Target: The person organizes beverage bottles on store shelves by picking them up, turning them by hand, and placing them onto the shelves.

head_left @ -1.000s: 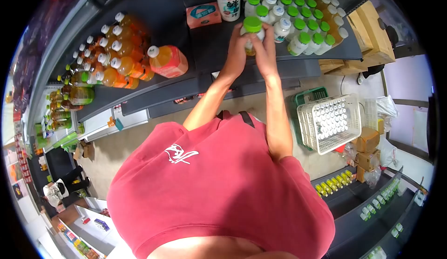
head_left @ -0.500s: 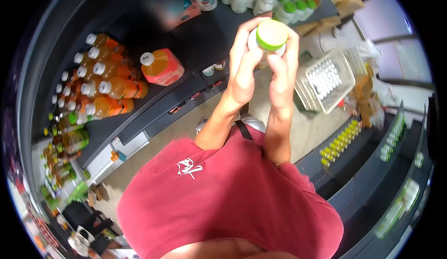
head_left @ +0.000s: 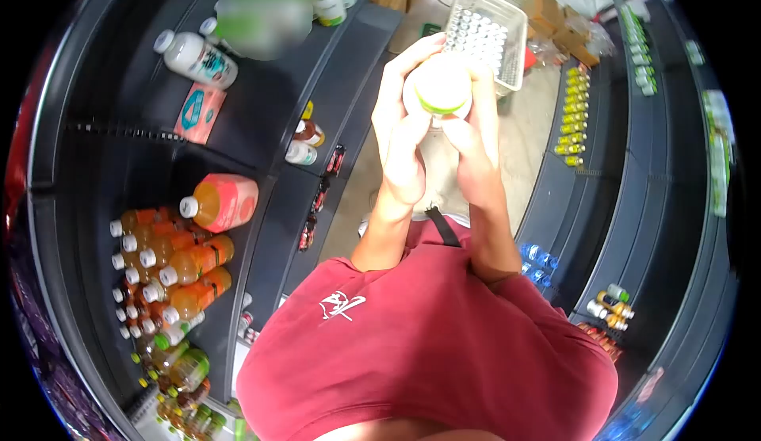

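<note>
Both hands are raised in front of my chest, wrapped round a bottle [head_left: 442, 88] with a pale, green-edged cap; its body is mostly hidden below the cap. My left hand [head_left: 402, 136] grips its left side, and my right hand [head_left: 480, 136] closes on its right side. The two thumbs press against the near side, just under the cap. Similar green-capped white bottles [head_left: 329, 1] stand on the shelf at the upper left.
On the dark left shelf [head_left: 182, 152] are a white bottle [head_left: 198, 59], a pink box [head_left: 202, 112], a large pink-labelled juice bottle [head_left: 226, 203] and several orange drinks [head_left: 202, 259]. Ahead stands a pale crate [head_left: 511, 25] of small bottles. Right shelves hold yellow-topped bottles [head_left: 574, 116].
My view has swung toward the right, so the crate now lies just beyond my hands and the left shelf sits farther left. Both hands still hold the bottle, now with its cap tipped toward me.
</note>
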`<action>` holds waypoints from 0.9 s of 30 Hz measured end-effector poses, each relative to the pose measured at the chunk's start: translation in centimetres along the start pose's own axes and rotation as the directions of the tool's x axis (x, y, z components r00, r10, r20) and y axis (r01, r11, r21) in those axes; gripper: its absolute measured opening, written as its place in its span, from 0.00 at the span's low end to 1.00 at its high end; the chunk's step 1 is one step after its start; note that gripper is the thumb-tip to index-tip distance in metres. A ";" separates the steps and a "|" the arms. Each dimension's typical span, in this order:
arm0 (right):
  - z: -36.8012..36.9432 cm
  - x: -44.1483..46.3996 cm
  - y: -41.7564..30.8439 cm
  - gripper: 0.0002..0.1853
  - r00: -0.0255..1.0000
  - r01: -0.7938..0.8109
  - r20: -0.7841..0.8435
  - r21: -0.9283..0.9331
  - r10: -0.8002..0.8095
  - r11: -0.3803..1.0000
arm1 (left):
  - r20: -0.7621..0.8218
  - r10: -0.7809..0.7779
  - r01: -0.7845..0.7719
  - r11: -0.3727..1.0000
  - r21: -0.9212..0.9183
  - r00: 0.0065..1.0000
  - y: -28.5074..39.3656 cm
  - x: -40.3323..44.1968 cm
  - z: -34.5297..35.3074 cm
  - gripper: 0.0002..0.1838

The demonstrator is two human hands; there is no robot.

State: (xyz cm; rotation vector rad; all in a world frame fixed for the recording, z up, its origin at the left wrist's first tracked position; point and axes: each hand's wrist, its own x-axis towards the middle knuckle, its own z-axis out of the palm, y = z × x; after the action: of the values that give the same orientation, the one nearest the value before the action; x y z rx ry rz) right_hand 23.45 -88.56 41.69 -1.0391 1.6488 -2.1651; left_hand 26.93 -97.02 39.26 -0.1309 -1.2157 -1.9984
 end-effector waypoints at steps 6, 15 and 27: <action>-6.1 -3.2 -3.0 0.27 0.981 0.128 -0.129 -0.137 -0.146 0.982 | 0.159 -0.068 0.087 0.989 -0.116 0.985 -2.4 -1.6 6.5 0.34; -20.3 -11.3 -8.5 0.26 0.924 0.164 -0.337 -0.080 -0.182 0.983 | 0.348 -0.139 0.190 0.975 -0.117 0.927 -7.9 -8.5 21.7 0.35; -36.7 -27.9 -15.8 0.24 0.543 0.140 -0.751 -0.360 -0.375 0.923 | 0.752 -0.360 0.574 0.818 -0.029 0.551 -16.5 -22.0 41.1 0.35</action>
State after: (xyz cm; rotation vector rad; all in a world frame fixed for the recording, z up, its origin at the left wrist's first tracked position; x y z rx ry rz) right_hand 23.31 -39.86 40.76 -0.2796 2.3181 -2.9676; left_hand 19.34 -48.18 39.66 -0.9068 -1.5543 -2.7356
